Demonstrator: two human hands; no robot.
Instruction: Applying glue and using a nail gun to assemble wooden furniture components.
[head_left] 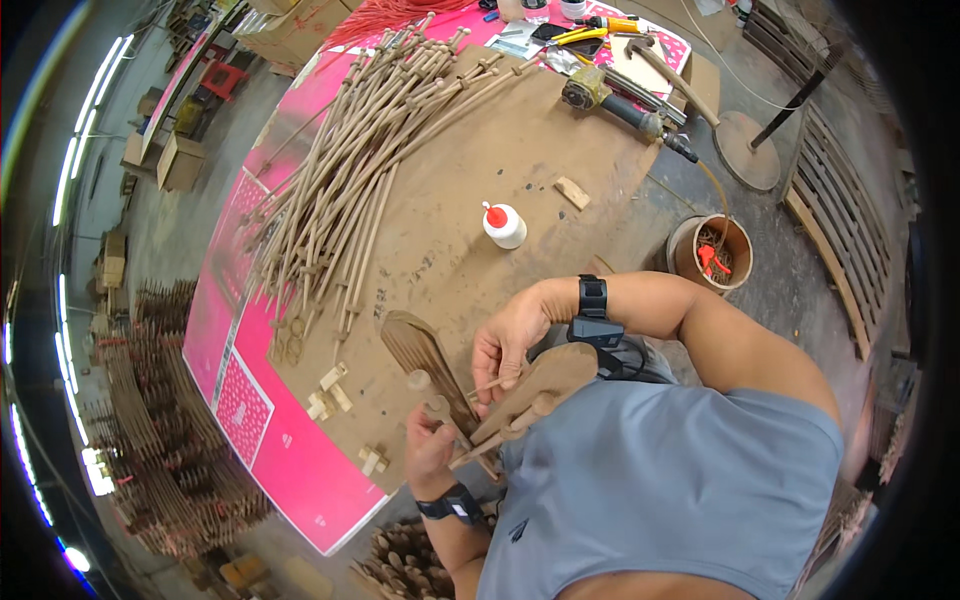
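Close to my body I have a brown wooden assembly [432, 350] with a grooved, rounded panel, a second rounded board [548, 385] and turned spindles. My left hand [430, 452] is closed round its lower left part, near a round-ended peg [419, 381]. Between the two boards, my right hand [508, 345] pinches a thin, pale stick [488, 386]; the tips of the fingers are partly hidden. Farther off on the table stands a white squeeze bottle [505, 228] with a red cap. A small wood block [572, 193] lies beyond it.
A big heap of turned wooden spindles [350, 170] covers the table's left side. Small wood pieces [330, 392] lie near its front edge. An air tool [625, 108] and a hammer [670, 75] are at the far right. A round bin [715, 255] stands right of the table.
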